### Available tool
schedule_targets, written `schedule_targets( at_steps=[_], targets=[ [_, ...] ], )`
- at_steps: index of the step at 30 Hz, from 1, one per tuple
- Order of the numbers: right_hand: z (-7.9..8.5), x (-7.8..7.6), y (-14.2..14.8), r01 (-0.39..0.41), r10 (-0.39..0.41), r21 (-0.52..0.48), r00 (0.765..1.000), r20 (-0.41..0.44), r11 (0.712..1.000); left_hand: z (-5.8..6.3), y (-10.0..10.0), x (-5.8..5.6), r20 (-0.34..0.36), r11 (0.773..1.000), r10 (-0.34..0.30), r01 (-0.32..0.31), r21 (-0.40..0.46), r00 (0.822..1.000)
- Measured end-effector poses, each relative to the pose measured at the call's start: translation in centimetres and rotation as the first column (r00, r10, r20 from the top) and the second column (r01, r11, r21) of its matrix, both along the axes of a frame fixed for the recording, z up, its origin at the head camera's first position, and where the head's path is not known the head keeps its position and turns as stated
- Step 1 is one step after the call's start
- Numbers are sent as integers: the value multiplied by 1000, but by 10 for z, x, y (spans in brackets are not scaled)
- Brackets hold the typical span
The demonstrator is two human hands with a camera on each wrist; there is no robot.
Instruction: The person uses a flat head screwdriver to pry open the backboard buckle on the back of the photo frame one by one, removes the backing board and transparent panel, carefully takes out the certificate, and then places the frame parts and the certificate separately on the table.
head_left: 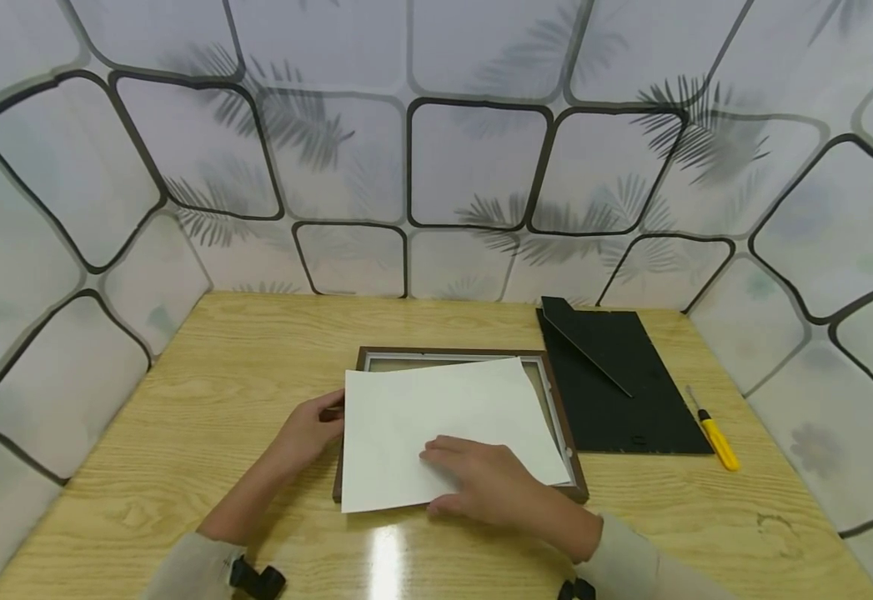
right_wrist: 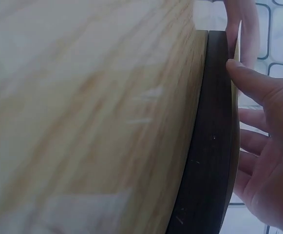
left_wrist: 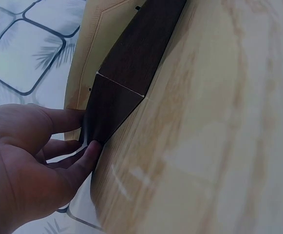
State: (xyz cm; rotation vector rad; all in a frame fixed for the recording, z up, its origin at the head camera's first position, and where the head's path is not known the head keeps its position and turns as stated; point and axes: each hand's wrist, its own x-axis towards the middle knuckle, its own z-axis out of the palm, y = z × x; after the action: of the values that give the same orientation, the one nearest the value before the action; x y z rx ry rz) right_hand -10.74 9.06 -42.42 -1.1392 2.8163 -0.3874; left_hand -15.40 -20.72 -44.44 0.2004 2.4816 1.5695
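Note:
A brown picture frame (head_left: 576, 467) lies on the table, showing its silver-grey inner edge. Across it lies a white sheet (head_left: 398, 417), slightly askew, its lower left corner reaching past the frame's near edge. My left hand (head_left: 308, 437) holds the frame's left side near the corner; in the left wrist view its fingers (left_wrist: 90, 153) bend at the dark wood (left_wrist: 119, 87). My right hand (head_left: 484, 483) rests on the sheet with fingers extended, thumb at the near edge. From the right wrist view, that thumb (right_wrist: 251, 80) is right beside the frame's dark side (right_wrist: 207, 131).
A black backing board (head_left: 609, 417) with a fold-out stand (head_left: 582, 342) lies right of the frame. Beyond it is a screwdriver (head_left: 717, 437) with a yellow handle. Patterned wall covering (head_left: 474, 167) rises behind the wooden table (head_left: 256, 350) and on both sides.

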Motion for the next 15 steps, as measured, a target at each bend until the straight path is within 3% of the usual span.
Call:
schedule_targets(
  at_steps=[4, 8, 10, 15],
  targets=[
    [1, 2, 2, 41, -37, -55, 998, 58, 998, -1, 1, -1, 0, 1000, 4, -4, -6, 1000],
    [4, 4, 6, 119, -92, -182, 984, 153, 976, -1, 1, -1, 2, 1000, 12, -12, -9, 1000],
    [6, 4, 9, 148, -103, -252, 978, 183, 956, 0, 1, -1, 13, 1000, 19, -19, -8, 1000],
    [10, 1, 14, 189, -97, -449, 971, 220, 873, 1, 0, 0, 40, 999, 43, -43, -4, 998]
  ],
)
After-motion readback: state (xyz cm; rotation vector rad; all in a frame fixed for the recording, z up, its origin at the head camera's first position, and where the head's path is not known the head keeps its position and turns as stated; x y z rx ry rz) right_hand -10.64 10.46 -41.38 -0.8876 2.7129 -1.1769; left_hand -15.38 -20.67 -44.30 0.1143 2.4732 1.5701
